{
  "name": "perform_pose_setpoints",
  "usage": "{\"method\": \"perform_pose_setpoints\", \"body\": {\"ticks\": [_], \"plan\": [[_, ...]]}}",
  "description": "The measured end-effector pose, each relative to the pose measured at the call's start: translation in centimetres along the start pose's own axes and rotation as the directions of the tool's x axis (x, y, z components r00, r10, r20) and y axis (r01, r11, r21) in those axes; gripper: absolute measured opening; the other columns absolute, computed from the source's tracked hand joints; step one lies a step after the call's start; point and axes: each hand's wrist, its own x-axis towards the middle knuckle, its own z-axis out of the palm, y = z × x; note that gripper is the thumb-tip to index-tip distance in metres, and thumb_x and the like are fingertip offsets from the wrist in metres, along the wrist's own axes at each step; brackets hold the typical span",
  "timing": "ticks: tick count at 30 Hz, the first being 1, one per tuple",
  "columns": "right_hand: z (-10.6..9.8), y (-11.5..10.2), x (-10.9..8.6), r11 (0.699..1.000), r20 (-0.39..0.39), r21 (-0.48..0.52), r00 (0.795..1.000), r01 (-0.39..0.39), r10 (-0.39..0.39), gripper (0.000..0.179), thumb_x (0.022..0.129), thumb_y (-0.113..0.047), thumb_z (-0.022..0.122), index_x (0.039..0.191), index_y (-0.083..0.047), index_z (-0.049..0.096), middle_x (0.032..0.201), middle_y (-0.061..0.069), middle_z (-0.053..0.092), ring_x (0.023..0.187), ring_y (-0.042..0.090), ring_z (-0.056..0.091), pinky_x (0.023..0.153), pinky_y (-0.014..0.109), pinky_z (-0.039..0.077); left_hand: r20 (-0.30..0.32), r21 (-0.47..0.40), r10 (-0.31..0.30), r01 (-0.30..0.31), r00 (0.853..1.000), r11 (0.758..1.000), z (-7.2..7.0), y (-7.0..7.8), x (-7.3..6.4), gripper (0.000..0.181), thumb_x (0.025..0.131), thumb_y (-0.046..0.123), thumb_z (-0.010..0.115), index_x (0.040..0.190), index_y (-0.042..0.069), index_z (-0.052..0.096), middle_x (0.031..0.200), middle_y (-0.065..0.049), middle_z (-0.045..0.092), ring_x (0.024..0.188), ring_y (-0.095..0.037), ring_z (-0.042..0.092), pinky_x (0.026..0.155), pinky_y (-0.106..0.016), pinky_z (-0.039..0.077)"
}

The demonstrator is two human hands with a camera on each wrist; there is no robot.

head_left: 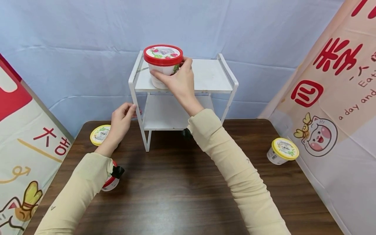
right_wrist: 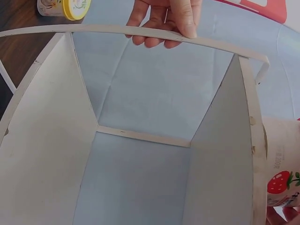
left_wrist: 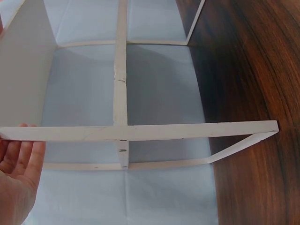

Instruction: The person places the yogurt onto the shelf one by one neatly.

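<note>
A white paper tub with a red lid (head_left: 163, 62) stands upright at the left end of the top shelf of a white two-tier rack (head_left: 210, 76). My right hand (head_left: 181, 83) grips this tub from the front right, thumb across its front and fingers round its far side. A strawberry print shows on the tub (right_wrist: 282, 176) at the right edge of the right wrist view. My left hand (head_left: 121, 118) pinches the rack's left front leg (left_wrist: 187, 131). In the right wrist view, the left hand (right_wrist: 164, 18) has its thumb on one side of the leg and fingertips behind.
A yellow-lidded tub (head_left: 100, 134) sits behind my left forearm on the dark wooden table (head_left: 176, 182). Nearer, a red-lidded tub (head_left: 110, 186) is partly covered by the left sleeve. Another yellow-lidded tub (head_left: 283, 151) stands by the right edge. Blue cloth (head_left: 88, 42) hangs behind the rack.
</note>
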Motion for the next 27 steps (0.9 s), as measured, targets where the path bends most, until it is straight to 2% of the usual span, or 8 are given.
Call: {"method": "perform_pose_setpoints", "body": {"ticks": [5, 11, 14, 17, 21, 24, 27], "plan": [[0.5, 0.0, 0.1, 1.000, -0.022, -0.008, 1.000, 0.015, -0.015, 0.087, 0.064, -0.043, 0.079, 0.126, -0.007, 0.030, 0.124, 0.003, 0.046, 0.112, 0.011, 0.045, 0.090, 0.018, 0.041, -0.003, 0.007, -0.005, 0.005, 1.000, 1.000, 0.0, 0.0, -0.1, 0.029, 0.096, 0.012, 0.045, 0.095, -0.014, 0.057, 0.092, -0.029, 0.063, 0.072, 0.004, 0.057, 0.070, -0.021, 0.053], [1.2, -0.1, 0.1, 0.993, -0.046, -0.118, 0.999, 0.008, -0.013, 0.094, 0.065, -0.051, 0.076, 0.132, -0.006, 0.029, 0.126, 0.003, 0.043, 0.113, 0.012, 0.041, 0.090, 0.018, 0.040, -0.006, 0.015, -0.003, 0.003, 1.000, 1.000, 0.1, 0.0, -0.1, 0.028, 0.096, 0.012, 0.045, 0.095, -0.014, 0.057, 0.092, -0.027, 0.063, 0.072, 0.003, 0.057, 0.073, -0.034, 0.054], [1.2, -0.1, 0.2, 0.984, -0.042, -0.176, 0.999, -0.004, -0.004, 0.098, 0.064, -0.056, 0.074, 0.135, -0.005, 0.029, 0.128, 0.003, 0.041, 0.114, 0.013, 0.039, 0.090, 0.019, 0.040, -0.006, 0.012, -0.003, 0.003, 1.000, 1.000, 0.1, 0.1, -0.1, 0.028, 0.096, 0.012, 0.045, 0.095, -0.014, 0.057, 0.092, -0.029, 0.063, 0.071, 0.004, 0.057, 0.073, -0.035, 0.053], [0.9, -0.1, 0.2, 0.982, -0.012, -0.187, 1.000, -0.011, 0.009, 0.101, 0.064, -0.056, 0.074, 0.137, -0.005, 0.027, 0.130, 0.004, 0.039, 0.116, 0.013, 0.036, 0.091, 0.020, 0.040, -0.006, 0.007, -0.006, 0.006, 1.000, 1.000, 0.1, 0.0, -0.1, 0.028, 0.096, 0.012, 0.045, 0.096, -0.014, 0.057, 0.093, -0.029, 0.063, 0.072, 0.004, 0.057, 0.073, -0.035, 0.053], [0.0, -0.1, 0.3, 0.992, 0.070, -0.124, 0.997, -0.021, 0.029, 0.099, 0.066, -0.048, 0.076, 0.139, -0.006, 0.025, 0.135, 0.004, 0.037, 0.120, 0.013, 0.035, 0.094, 0.023, 0.041, -0.008, 0.009, -0.005, 0.005, 1.000, 1.000, 0.1, 0.1, -0.1, 0.029, 0.096, 0.012, 0.045, 0.096, -0.014, 0.057, 0.092, -0.029, 0.063, 0.072, 0.004, 0.057, 0.073, -0.034, 0.054], [-0.6, -0.1, 0.4, 0.997, 0.139, -0.070, 0.989, -0.034, 0.044, 0.096, 0.067, -0.040, 0.078, 0.140, -0.007, 0.024, 0.137, 0.003, 0.037, 0.121, 0.013, 0.037, 0.097, 0.025, 0.040, -0.008, 0.010, -0.003, 0.003, 1.000, 1.000, 0.1, 0.1, -0.1, 0.029, 0.096, 0.012, 0.045, 0.096, -0.014, 0.057, 0.092, -0.029, 0.063, 0.072, 0.004, 0.057, 0.073, -0.032, 0.054], [-1.0, 0.0, 0.4, 0.998, 0.196, -0.058, 0.980, -0.035, 0.046, 0.092, 0.069, -0.034, 0.079, 0.140, -0.008, 0.025, 0.135, 0.002, 0.041, 0.119, 0.013, 0.040, 0.097, 0.025, 0.039, -0.008, 0.018, -0.003, 0.003, 1.000, 1.000, 0.1, 0.2, -0.1, 0.029, 0.096, 0.012, 0.045, 0.096, -0.014, 0.057, 0.093, -0.029, 0.063, 0.072, 0.004, 0.057, 0.073, -0.032, 0.054]]}}
